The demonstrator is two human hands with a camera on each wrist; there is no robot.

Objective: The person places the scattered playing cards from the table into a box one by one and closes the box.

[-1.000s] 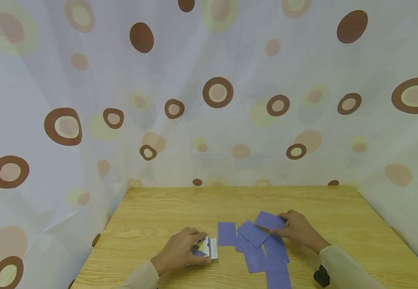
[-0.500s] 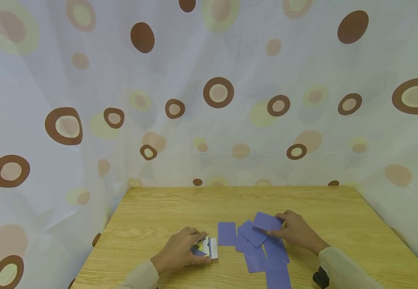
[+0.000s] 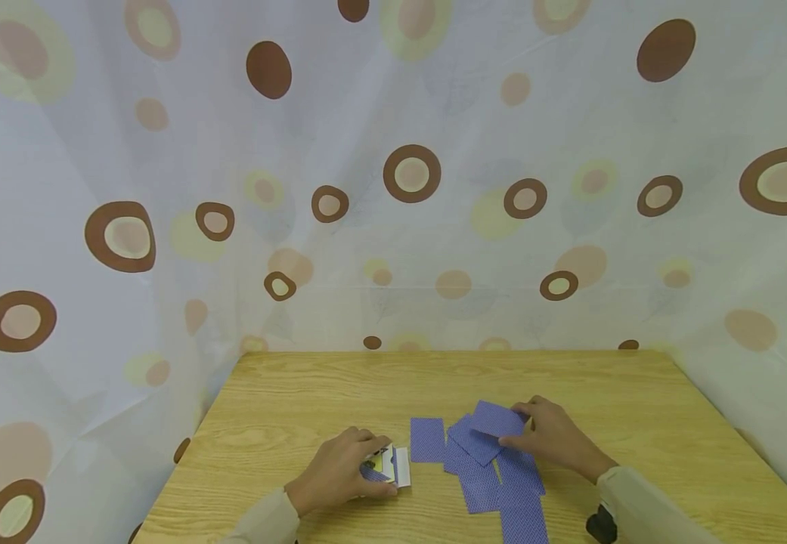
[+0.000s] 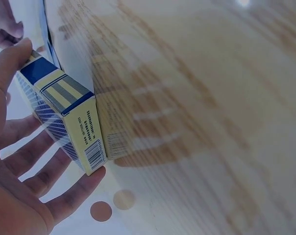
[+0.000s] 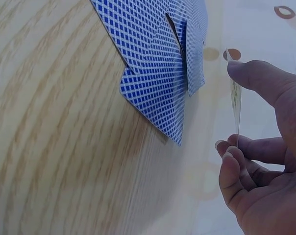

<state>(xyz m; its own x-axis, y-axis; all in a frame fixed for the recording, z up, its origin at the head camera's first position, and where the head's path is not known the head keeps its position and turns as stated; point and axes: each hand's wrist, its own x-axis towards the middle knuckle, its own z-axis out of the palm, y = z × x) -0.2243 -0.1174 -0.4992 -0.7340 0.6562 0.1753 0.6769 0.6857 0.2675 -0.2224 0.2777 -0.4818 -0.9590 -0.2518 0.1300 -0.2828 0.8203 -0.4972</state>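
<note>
My left hand [image 3: 339, 468] holds a playing card box [image 3: 381, 465] on its side on the table, its white end flap facing the cards. In the left wrist view, the thumb lies along the box's upper edge and the fingers are beneath and beside the blue and cream box [image 4: 60, 93]. My right hand [image 3: 559, 438] pinches a playing card [image 3: 494, 418] between thumb and fingers, raised and tilted above the pile. Edge-on, that thin card [image 5: 235, 100] shows in the right wrist view. Several blue-backed playing cards [image 3: 521, 514] lie face down and overlapping below it.
One face-down card [image 3: 427, 440] lies at the left of the spread, nearest the box. A small black object [image 3: 600, 523] is beside my right sleeve. The wooden table [image 3: 311, 385] meets a dotted curtain [image 3: 461, 242] at its back and sides.
My right hand has moved slightly left with the pinched card, which is now above the tilted card in the pile. The left hand and box have stayed in place.
</note>
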